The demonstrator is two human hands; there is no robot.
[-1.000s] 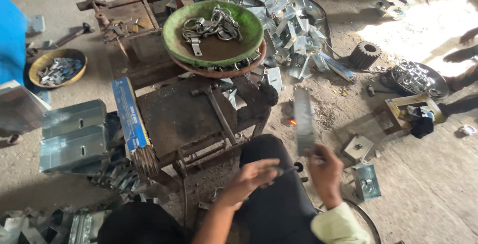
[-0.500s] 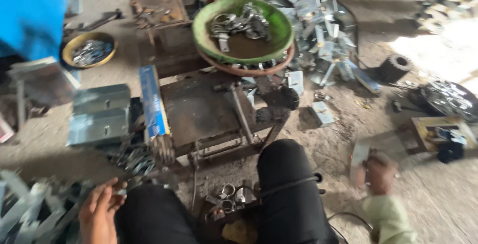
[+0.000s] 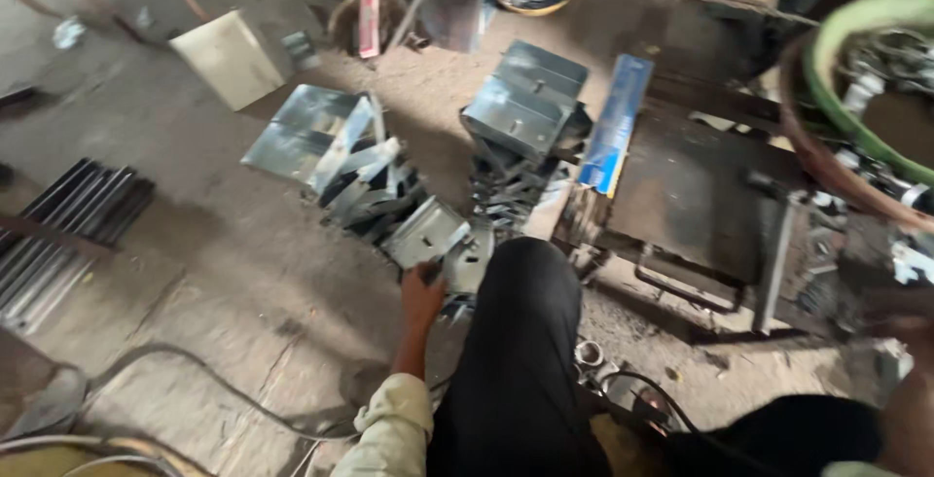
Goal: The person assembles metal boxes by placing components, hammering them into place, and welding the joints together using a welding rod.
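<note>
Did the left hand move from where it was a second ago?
Yes. The left hand was in front of the lap by the right hand; now it reaches out left of the black-trousered knee to a metal bracket on the floor.

Long blue package (image 3: 611, 127) lying beside dark workbench (image 3: 696, 195).

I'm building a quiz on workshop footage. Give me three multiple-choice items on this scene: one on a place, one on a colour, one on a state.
1. Where is the left hand?
A. on a bent metal bracket on the floor
B. inside the basin
C. on the low work stand

2. What colour is the basin's rim?
A. red
B. green
C. white

3. How do the bracket pieces lie?
A. hung on a wall
B. boxed
C. piled loosely on the floor

Answers: 1 A, the fingers rest on the bracket beside the knee; 2 B, the rim at right is green; 3 C, they overlap in a heap.
</note>
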